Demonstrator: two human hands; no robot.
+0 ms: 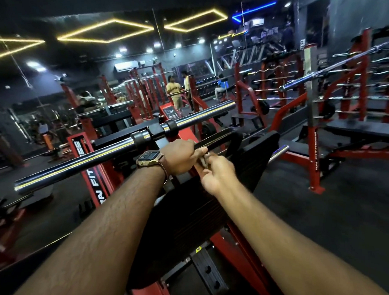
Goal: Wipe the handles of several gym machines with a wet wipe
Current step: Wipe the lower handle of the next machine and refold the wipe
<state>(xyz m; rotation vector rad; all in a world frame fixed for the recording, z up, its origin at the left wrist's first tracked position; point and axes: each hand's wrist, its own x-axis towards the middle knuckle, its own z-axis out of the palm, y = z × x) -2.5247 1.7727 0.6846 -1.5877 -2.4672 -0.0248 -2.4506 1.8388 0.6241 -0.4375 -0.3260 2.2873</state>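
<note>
Black handle [214,140] gripped by left hand [182,156]; right hand [217,173] adjacent.

barbell [126,144] | wristwatch [149,158] | red bench rack [318,139] | people [176,92]

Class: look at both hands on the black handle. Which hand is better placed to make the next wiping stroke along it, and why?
Probably the right hand: its fingers pinch a small pale wad, seemingly the wipe, against the handle. The left hand, the one with the watch, grips the handle and steadies it.
</note>
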